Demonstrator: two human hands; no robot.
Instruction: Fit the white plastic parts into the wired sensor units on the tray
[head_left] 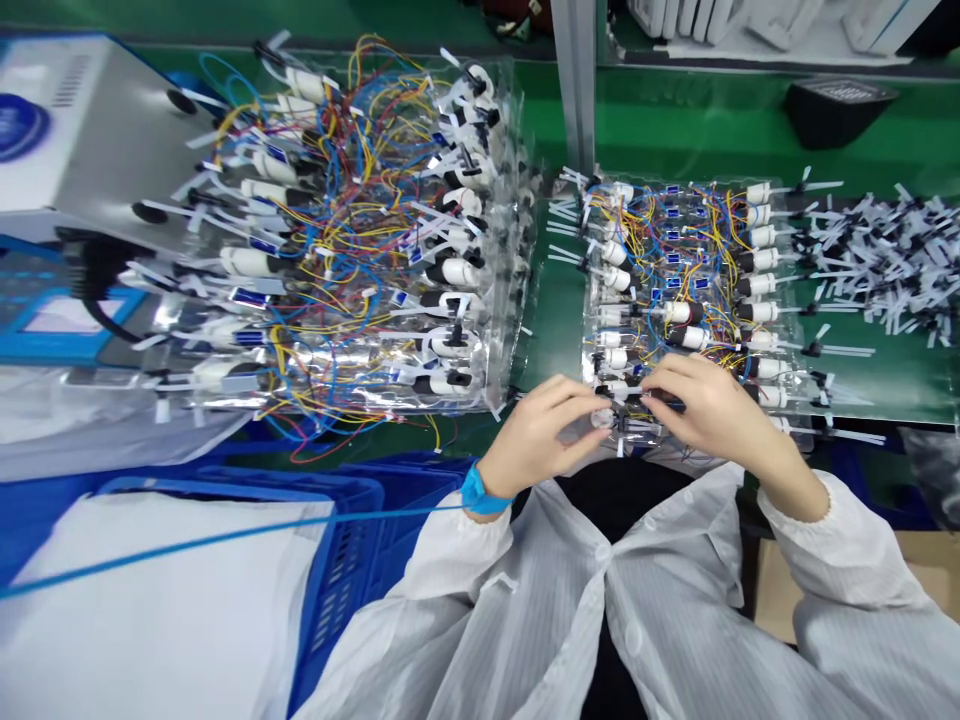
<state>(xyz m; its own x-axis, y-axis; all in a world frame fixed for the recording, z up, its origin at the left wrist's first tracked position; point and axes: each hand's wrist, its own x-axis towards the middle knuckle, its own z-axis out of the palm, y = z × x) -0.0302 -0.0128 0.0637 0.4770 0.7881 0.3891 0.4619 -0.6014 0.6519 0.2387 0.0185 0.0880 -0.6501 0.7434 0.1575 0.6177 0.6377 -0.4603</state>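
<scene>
— What are the 2 hands gripping?

— A small wired part (621,418), which is sitting at the near edge of the clear tray (590,310) of similar pieces. The left hand (536,435) is pinching its pale end, fingers closed on it. The right hand (716,410) is clamping its fingertips on the dark end.

— And around that?

— A blue wrist strap (478,490) is circling the left wrist. Loose ties (892,255) are lying right of the tray and a stack of trays (514,300) is standing to its left, all on the green bench (862,130).
</scene>
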